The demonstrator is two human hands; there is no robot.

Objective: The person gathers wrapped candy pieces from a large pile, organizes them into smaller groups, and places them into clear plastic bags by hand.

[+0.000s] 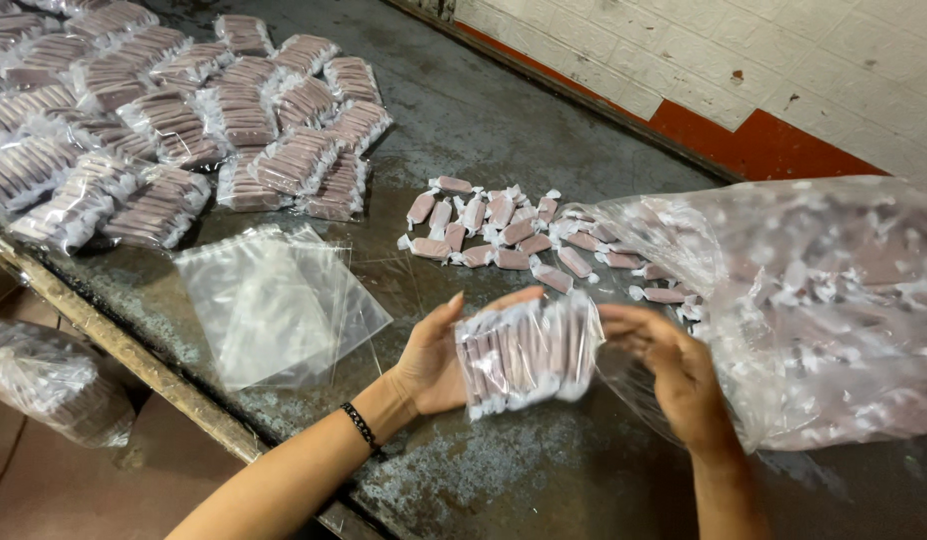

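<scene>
At nine o'clock, off the edge of the surface (503, 120), a bagged bundle (48, 380) sat low. Filled candy packets (173, 120) were heaped at ten to eleven o'clock on the dark metal. Just below them lay a stack of empty clear bags (273, 300), flat and apart from your wrist. Your left hand (433, 360), with a dark bracelet (360, 424) on its wrist, cupped the left end of a small packed row of candies (528, 352); your right hand (673, 365) gripped its right end, so both hands were grasping the packet above the surface at six o'clock. Loose wrapped candies (493, 230) were scattered at twelve o'clock, spilling from the large clear sack (833, 310) at three o'clock
</scene>
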